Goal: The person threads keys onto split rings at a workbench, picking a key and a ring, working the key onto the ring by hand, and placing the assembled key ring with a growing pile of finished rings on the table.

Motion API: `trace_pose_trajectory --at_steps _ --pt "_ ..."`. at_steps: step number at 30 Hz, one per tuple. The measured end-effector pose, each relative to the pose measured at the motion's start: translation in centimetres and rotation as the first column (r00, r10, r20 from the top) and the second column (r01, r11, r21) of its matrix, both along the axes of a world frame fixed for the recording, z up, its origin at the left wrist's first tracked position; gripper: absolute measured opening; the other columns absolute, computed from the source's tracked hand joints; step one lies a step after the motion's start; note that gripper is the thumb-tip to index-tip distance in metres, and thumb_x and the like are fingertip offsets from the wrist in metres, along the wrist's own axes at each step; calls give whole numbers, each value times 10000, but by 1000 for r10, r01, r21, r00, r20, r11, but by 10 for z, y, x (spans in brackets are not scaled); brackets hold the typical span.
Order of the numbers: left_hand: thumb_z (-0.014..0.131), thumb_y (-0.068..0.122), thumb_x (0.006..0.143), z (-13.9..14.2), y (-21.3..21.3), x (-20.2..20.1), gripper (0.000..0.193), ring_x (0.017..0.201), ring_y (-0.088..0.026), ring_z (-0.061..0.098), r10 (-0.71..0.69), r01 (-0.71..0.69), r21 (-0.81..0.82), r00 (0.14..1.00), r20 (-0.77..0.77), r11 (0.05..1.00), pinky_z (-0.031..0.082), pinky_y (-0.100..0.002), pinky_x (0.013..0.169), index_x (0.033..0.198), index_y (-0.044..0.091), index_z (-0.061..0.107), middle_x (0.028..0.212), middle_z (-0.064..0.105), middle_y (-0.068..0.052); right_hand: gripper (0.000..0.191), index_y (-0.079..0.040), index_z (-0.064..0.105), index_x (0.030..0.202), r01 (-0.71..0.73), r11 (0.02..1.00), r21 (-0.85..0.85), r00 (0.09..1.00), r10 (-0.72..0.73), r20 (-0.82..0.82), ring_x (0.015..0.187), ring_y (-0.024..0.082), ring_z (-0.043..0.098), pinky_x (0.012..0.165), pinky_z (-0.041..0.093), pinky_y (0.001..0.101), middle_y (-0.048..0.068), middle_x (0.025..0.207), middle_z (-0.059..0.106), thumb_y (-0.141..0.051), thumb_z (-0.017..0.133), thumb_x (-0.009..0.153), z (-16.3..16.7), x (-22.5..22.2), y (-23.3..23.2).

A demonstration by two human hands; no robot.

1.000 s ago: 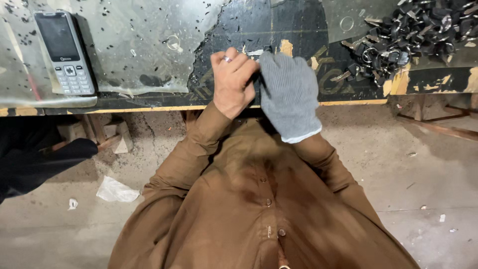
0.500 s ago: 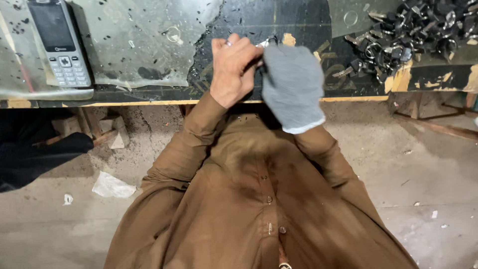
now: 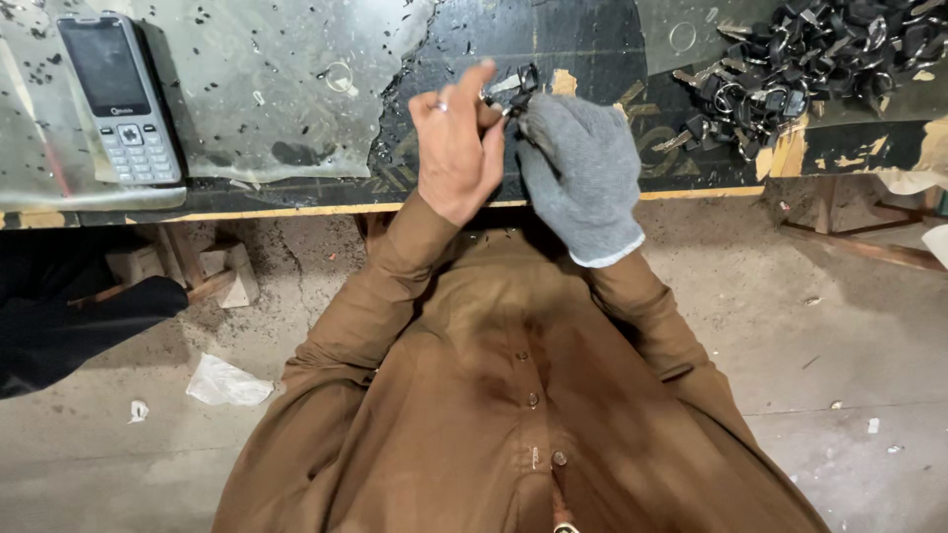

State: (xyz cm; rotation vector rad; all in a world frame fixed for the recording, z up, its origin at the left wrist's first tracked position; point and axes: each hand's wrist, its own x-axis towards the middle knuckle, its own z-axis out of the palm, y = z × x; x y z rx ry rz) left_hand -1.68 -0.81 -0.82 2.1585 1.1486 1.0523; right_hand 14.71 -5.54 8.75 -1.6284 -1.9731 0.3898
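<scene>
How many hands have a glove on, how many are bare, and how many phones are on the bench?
Gloved hand: 1
Bare hand: 1
Phone: 1
Total: 3

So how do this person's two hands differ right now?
The left hand is bare and wears a ring on one finger, while the right hand is covered by a grey knit glove. The left hand has one finger stretched up and out; the right hand's fingers are curled in. Both meet over the dark bench, pinching the same small key between them, and both come out of brown sleeves.
</scene>
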Motion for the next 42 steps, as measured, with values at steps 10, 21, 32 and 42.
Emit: trace_pose_trajectory --at_steps 10,21,32,42 --pt "656 -48 856 3 -26 9 704 994 -168 605 72 -72 26 997 -35 997 307 -397 1040 1496 13 372 1034 638 4 254 -53 697 1227 -25 999 -44 982 16 -187 1048 327 694 900 558 397 133 1120 706 -88 736 979 -11 0 13" --pt "713 -49 861 63 -30 6 404 910 -227 597 -212 220 -40 967 141 975 370 -351 912 1197 169 653 934 582 -36 235 -27 703 1231 271 946 -180 394 -280 -875 837 153 652 732 542 315 87 1092 717 -54 679 999 -30 52 -25" --pt "711 0 913 4 -9 1 548 941 -223 632 4 5 -75 993 119 997 366 -414 1009 1412 35 490 969 676 3 329 -49 654 1211 -10 999 45 999 12 -32 1017 337 637 872 475 449 121 1159 691 -87 765 904 0 13 -14" --pt "702 -39 941 17 -7 2 589 942 -261 587 -92 99 149 994 -55 984 404 -415 1013 1467 -13 437 1087 644 -95 273 -83 695 1244 19 994 -105 993 -31 -117 1097 320 681 933 557 398 120 1176 698 -102 758 979 -12 13 0"
